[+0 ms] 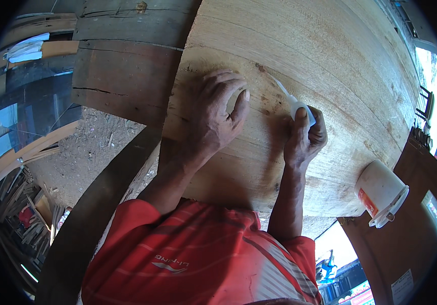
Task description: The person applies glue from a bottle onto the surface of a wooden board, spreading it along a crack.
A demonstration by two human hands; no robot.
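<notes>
Worktop [330, 56]: left edge ran close beside the left hand [221, 104]; near edge met the front of the person's red shirt [177, 254]. A broad stretch of wood ran from the right hand [306, 137] to the right edge, and away on the far side until it left the view. Dark planks [127, 71] lay just beyond the left edge. A bucket [379, 183] stood at the near right corner.

Materials: worktop of pale brown wood, lengthwise grain, darker blotches between the hands. Planks weathered, cracked along the grain. Bucket whitish, round, with a red patch on its side. Bottle [295, 105] white, translucent-looking, tapering to a long thin nozzle.

Pose: right hand grasped the bottle, thumb uppermost, above the worktop's middle; nozzle slanted toward the far left, its tip near a dark blotch. Left hand released, palm down, fingers curved, thumb spread from the forefinger; contact with the wood could not be told. Both forearms reached over the near edge.
</notes>
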